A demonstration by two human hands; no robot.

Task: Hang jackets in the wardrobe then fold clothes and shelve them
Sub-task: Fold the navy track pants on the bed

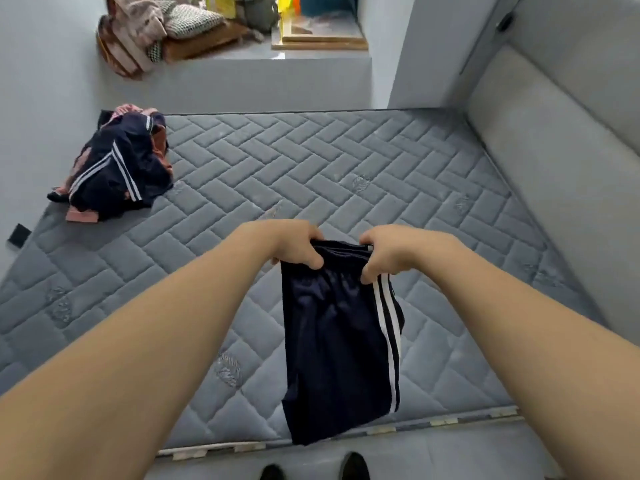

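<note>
Navy shorts [336, 344] with two white side stripes hang in front of me above the near edge of the grey quilted mattress [311, 174]. My left hand [294, 245] grips the waistband at its left end and my right hand [388, 252] grips it at the right end. The shorts are doubled lengthwise and hang straight down. A heap of other clothes [117, 168], navy with white stripes and pink, lies on the mattress's far left corner.
A grey padded headboard [561, 161] runs along the right side. A grey ledge [263, 77] behind the mattress carries a basket with cushions [159, 29] and wooden boards [318, 39]. My shoes [353, 467] stand on the floor by the bed frame.
</note>
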